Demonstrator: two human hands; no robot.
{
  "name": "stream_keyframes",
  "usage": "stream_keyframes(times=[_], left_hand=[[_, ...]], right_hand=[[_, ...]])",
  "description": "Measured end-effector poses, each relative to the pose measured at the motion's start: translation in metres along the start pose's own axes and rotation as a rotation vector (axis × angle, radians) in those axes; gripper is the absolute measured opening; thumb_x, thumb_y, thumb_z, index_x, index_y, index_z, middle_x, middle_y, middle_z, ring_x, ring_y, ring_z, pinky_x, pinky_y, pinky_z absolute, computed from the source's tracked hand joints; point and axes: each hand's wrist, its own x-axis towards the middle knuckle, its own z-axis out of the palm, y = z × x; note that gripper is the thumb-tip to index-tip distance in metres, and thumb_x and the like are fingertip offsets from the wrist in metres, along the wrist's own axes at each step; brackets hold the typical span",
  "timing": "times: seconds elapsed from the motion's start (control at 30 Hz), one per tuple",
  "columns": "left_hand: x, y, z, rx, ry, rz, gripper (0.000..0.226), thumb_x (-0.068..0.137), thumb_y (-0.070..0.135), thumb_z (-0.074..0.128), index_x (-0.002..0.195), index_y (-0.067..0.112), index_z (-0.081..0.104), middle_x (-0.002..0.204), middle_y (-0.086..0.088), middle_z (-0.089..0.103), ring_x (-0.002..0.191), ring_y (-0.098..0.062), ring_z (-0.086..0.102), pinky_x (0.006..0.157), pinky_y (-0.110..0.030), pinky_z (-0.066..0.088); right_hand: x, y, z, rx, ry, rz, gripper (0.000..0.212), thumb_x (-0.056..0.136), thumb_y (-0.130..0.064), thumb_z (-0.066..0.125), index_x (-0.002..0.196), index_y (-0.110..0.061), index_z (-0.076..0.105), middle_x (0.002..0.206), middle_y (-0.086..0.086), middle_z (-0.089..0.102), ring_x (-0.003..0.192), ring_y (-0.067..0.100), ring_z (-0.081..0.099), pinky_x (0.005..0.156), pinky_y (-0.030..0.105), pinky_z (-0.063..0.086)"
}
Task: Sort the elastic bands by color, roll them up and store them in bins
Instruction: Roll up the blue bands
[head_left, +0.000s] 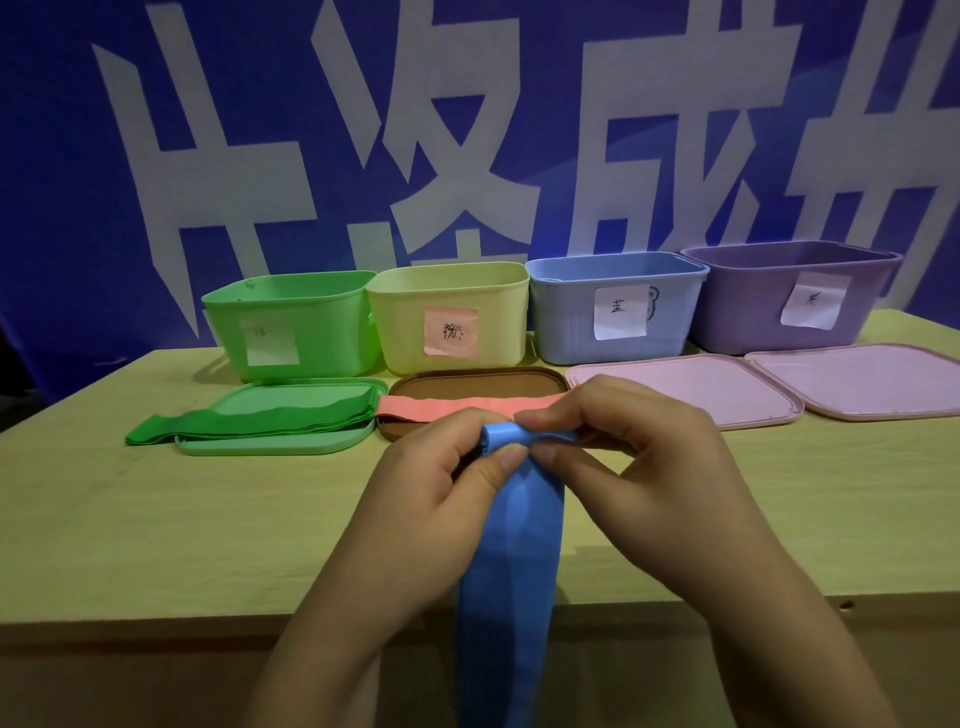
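While both hands (524, 467) pinch the blue band's (511, 545) rolled end, green bands (254, 421), pink band (467, 406) beyond, four bins (447, 317) behind.

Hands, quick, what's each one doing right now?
Left hand: fingers pinching the rolled end of the blue band.
Right hand: fingers pinching the same roll.

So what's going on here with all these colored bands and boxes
A person is rolling up a blue elastic band: the left hand and right hand both pinch its rolled top end, while the rest hangs down over the table edge. Green bands lie stacked on a green lid, and a pink band lies across a brown lid. Four open bins stand behind: green, yellow, blue and purple.
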Motion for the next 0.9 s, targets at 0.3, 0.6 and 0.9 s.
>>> stream_keyframes(times=[0.3, 0.6, 0.9], left_hand=[[0.002, 0.002, 0.011, -0.431, 0.051, -0.162, 0.029, 0.063, 0.043, 0.061, 0.088, 0.03, 0.07, 0.086, 0.01, 0.074, 0.086, -0.006, 0.068, 0.073, -0.022, 0.054], [0.003, 0.001, 0.015, -0.556, 0.024, -0.295, 0.031, 0.061, 0.044, 0.065, 0.085, 0.028, 0.076, 0.093, -0.004, 0.075, 0.094, -0.021, 0.068, 0.087, -0.043, 0.05], [0.001, 0.006, 0.012, -0.651, 0.051, -0.277, 0.02, 0.066, 0.023, 0.062, 0.078, 0.021, 0.078, 0.078, -0.004, 0.074, 0.074, -0.013, 0.068, 0.063, -0.021, 0.052]], right_hand=[[0.002, -0.003, 0.003, -0.113, 0.158, -0.162, 0.014, 0.078, -0.008, 0.063, 0.09, -0.011, 0.068, 0.083, -0.007, 0.058, 0.081, 0.003, 0.055, 0.072, 0.014, 0.049], [0.0, 0.002, 0.01, -0.113, 0.228, -0.2, 0.014, 0.079, -0.003, 0.063, 0.091, -0.007, 0.068, 0.084, -0.002, 0.057, 0.082, 0.004, 0.055, 0.071, 0.016, 0.05], [0.0, 0.005, 0.008, -0.042, 0.157, -0.204, 0.01, 0.082, -0.01, 0.06, 0.086, -0.009, 0.068, 0.083, -0.006, 0.059, 0.082, 0.006, 0.058, 0.068, 0.023, 0.052]])
